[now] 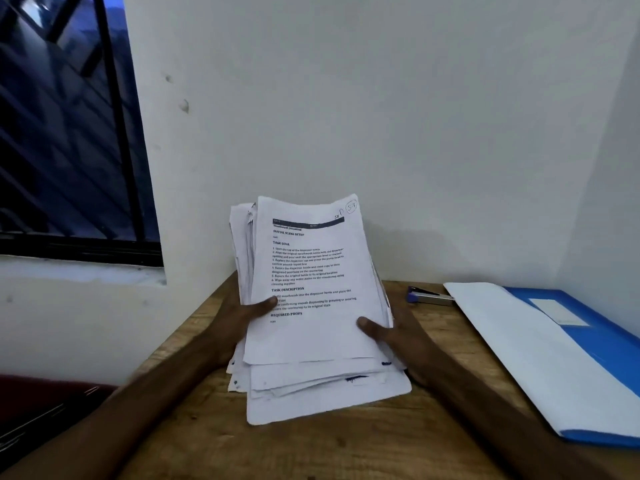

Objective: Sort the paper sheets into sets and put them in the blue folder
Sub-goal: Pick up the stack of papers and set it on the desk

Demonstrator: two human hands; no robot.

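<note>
Both hands grip the paper stack (311, 344) by its long sides: left hand (239, 320) on the left edge, thumb over the top sheet, and right hand (394, 341) on the right edge, thumb also on top. The fingers go under the pile and are hidden.

The stack is held just in front of the person, about centred between the arms, over the wooden table (311, 455). Its near edge is low, close to the tabletop, but I cannot tell if it touches. The far edge is tipped up toward the wall (381, 98). Its long axis runs away from the person. The sheets are fanned and uneven at the near end, so they are not squared and not yet split into sets.

Key relation: the blue folder (595, 341) lies flat on the table to the right of the stack and apart from it, so the right hand is the nearer one. The folder's long axis runs diagonally, near-right to far-left. A white sheet or flap (519, 344) covers its left part.

A purple and silver stapler (429, 296) sits between the stack and the folder's far corner, just beside the white sheet. A dark barred window (62, 133) is far left.

Judgement: sorting comes first, and any set then goes rightward.
</note>
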